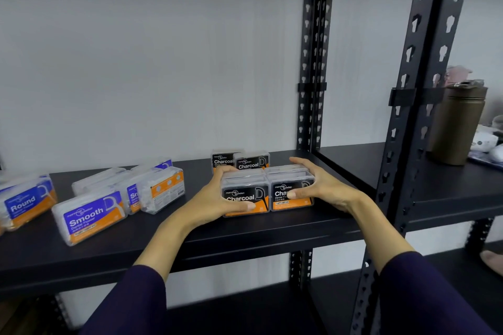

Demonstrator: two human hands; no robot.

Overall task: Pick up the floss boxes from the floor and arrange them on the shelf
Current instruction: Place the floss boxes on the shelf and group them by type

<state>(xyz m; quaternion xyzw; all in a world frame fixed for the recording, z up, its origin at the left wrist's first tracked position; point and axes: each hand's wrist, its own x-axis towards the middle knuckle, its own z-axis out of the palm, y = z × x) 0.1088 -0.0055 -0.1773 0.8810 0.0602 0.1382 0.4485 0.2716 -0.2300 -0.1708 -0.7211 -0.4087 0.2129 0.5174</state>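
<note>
Hands (pixel 272 193) flank Charcoal boxes (pixel 268 190) – touching

Shelf (pixel 272 228): matte black board; uprights black with keyhole punch pattern. Wall behind off-white.

Charcoal floss boxes (pixel 268 194), centre: clear cases, black labels, white lettering, orange lower band.

Smooth floss box (pixel 89 216), at 9 o'clock: blue label, white lettering, orange base.

Round floss box (pixel 27 205), far 9 o'clock: same blue and orange.

Sleeves (pixel 136 304): dark purple.

Flask (pixel 460 122), at 3 o'clock: olive-brown, possibly metal finish.
</note>
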